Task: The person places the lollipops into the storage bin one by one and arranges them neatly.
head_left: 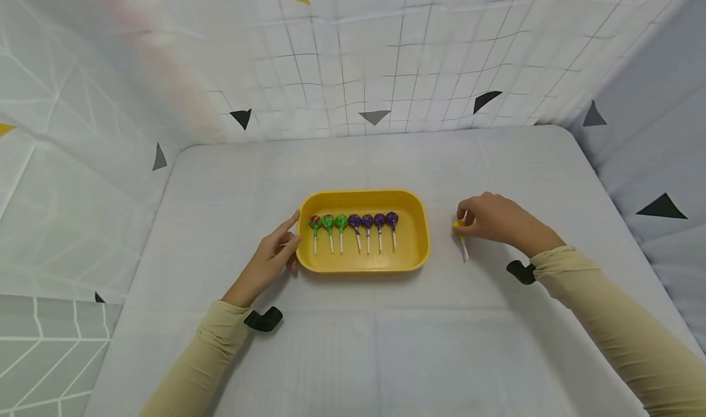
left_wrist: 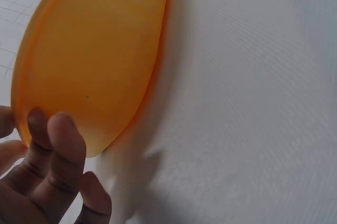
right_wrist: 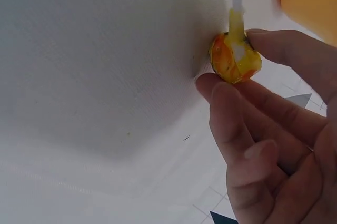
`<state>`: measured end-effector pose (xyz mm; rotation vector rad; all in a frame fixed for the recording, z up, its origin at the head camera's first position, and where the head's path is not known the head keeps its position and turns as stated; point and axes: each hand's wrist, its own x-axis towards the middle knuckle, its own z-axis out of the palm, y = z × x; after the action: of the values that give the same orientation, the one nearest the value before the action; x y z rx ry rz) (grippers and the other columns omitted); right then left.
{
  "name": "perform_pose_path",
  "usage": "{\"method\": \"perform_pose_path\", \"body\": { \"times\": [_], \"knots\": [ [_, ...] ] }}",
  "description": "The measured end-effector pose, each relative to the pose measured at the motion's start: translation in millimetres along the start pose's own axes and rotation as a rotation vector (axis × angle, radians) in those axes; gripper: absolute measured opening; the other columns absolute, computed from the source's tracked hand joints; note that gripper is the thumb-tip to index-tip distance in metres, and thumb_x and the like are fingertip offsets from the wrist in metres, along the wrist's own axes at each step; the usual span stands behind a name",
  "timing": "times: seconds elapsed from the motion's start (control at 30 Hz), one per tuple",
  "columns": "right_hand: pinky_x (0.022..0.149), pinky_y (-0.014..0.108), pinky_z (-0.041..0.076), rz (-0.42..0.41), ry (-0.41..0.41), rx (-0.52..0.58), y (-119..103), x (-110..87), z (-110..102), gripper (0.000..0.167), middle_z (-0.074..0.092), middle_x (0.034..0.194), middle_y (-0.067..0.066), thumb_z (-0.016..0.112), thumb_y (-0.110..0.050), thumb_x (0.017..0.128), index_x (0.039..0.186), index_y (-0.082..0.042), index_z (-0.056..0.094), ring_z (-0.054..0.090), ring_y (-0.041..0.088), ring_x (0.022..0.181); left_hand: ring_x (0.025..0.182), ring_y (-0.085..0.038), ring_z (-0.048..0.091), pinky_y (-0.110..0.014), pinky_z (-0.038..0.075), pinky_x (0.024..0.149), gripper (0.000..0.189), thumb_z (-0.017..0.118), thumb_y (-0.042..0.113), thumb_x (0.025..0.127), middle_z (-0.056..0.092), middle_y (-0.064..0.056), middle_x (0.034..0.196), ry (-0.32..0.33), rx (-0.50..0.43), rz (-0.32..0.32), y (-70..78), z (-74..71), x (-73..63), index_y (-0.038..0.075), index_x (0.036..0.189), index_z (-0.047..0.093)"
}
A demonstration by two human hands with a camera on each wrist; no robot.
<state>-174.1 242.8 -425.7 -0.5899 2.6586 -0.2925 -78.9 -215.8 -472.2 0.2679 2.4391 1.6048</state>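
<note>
In the head view a yellow tray (head_left: 364, 268) holds a row of wrapped lollipops with sticks toward me: a red-and-green lollipop (head_left: 315, 222), green ones (head_left: 342, 222) beside it, then several purple ones (head_left: 368, 222). My left hand (head_left: 268, 259) touches the tray's left end from outside; the left wrist view has its fingers (left_wrist: 66, 139) against the tray wall (left_wrist: 87, 66). To the right of the tray, my right hand (head_left: 491, 221) pinches a yellow lollipop (right_wrist: 235, 58) by its wrapped head between thumb and fingertips. Its white stick (head_left: 464, 249) points toward me.
A white cloth (head_left: 342, 349) covers the table. Behind it hangs a white backdrop (head_left: 353, 55) with grid lines and triangles, and side panels (head_left: 651, 141) flank the table. Dark wrist devices (head_left: 263, 319) sit on both sleeves.
</note>
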Motion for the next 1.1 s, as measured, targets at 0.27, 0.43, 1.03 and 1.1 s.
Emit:
{"method": "perform_pose_path", "body": {
  "times": [0.27,0.43,1.03,1.1],
  "knots": [
    [0.076,0.042,0.057,-0.005,0.0,-0.005,1,0.6,0,0.02,0.075,0.09,0.0,0.082,-0.03,0.088,0.098,-0.014,0.077,0.067,0.02,0.084,0.068,-0.028,0.06,-0.032,0.055,0.065,0.057,0.05,0.022,0.111,0.061,-0.014,0.087,-0.005,0.001,-0.005,1.2,-0.3,0.1,0.019,0.164,0.03],
    [0.074,0.042,0.057,-0.01,0.008,-0.011,-1,-0.7,-2,0.02,0.076,0.089,-0.002,0.083,-0.033,0.087,0.096,-0.016,0.077,0.067,0.019,0.084,0.068,-0.03,0.061,-0.032,0.055,0.065,0.057,0.05,0.023,0.111,0.061,-0.014,0.087,-0.008,0.004,-0.005,0.4,-0.6,0.1,0.019,0.164,0.029],
    [0.072,0.041,0.058,-0.055,0.069,0.02,-11,-2.4,-24,0.021,0.078,0.09,-0.001,0.08,-0.034,0.089,0.098,-0.016,0.078,0.071,0.017,0.083,0.068,-0.026,0.06,-0.032,0.055,0.065,0.059,0.05,0.025,0.111,0.061,-0.01,0.087,-0.007,-0.004,0.001,-0.6,0.0,-0.1,0.019,0.165,0.028],
    [0.072,0.04,0.058,-0.058,0.071,0.027,-14,-2.7,-26,0.021,0.077,0.09,-0.001,0.08,-0.035,0.089,0.098,-0.016,0.078,0.071,0.017,0.083,0.068,-0.026,0.06,-0.032,0.055,0.065,0.059,0.051,0.025,0.111,0.062,-0.01,0.086,-0.004,-0.004,0.002,-0.7,0.2,0.0,0.019,0.165,0.028]
  ]
}}
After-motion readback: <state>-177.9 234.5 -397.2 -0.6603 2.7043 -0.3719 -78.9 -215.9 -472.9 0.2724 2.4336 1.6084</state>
